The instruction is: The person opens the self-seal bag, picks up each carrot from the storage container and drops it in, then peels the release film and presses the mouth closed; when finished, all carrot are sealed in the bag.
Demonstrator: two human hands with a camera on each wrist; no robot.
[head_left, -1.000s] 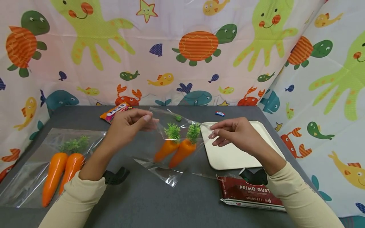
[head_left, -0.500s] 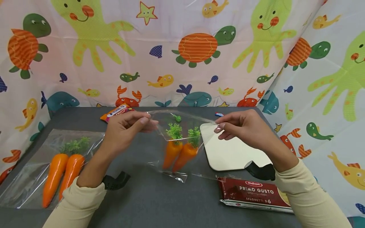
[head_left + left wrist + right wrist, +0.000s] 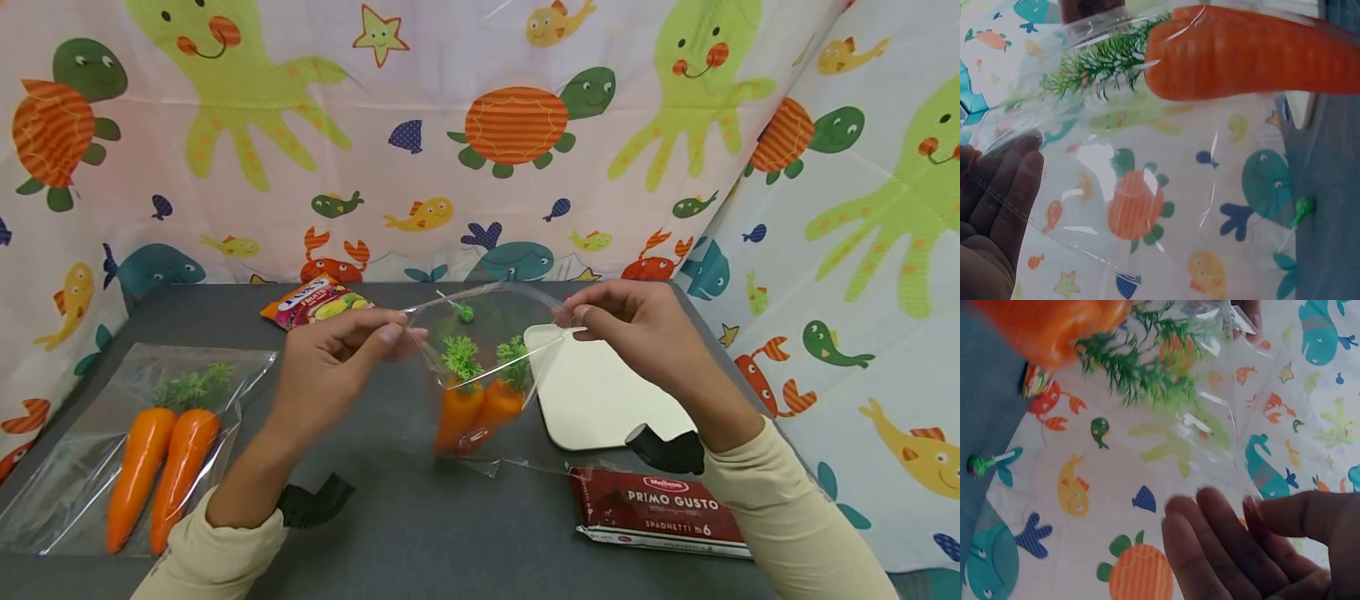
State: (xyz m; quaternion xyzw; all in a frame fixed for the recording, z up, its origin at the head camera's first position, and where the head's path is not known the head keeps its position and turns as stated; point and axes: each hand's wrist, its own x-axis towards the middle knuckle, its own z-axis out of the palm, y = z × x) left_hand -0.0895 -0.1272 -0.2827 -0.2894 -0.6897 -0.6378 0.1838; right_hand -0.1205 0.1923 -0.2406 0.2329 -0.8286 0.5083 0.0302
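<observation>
A clear plastic bag (image 3: 491, 337) hangs between my hands above the middle of the grey table, with two orange carrots (image 3: 459, 412) inside, green leafy tops up. My left hand (image 3: 330, 358) pinches the bag's upper left edge between thumb and fingers. Its upper right corner is pinched by my right hand (image 3: 637, 346). In the left wrist view, a carrot (image 3: 1241, 53) shows through the film above the left fingers (image 3: 1013, 200). The right wrist view has the thumb (image 3: 1304, 515) against the film. On the table at left lies another clear bag (image 3: 97, 392) holding two carrots (image 3: 138, 475).
A cream tray (image 3: 600, 392) lies right of the hanging bag. A dark red spaghetti pack (image 3: 660, 504) sits in front of it, partly under the right arm. Toward the back are a colourful candy bag (image 3: 311, 302) and a green lollipop (image 3: 465, 313).
My right hand has risen a little, lifting its corner of the bag. The carrots have shifted slightly right and hang more upright. The left hand has barely moved.
</observation>
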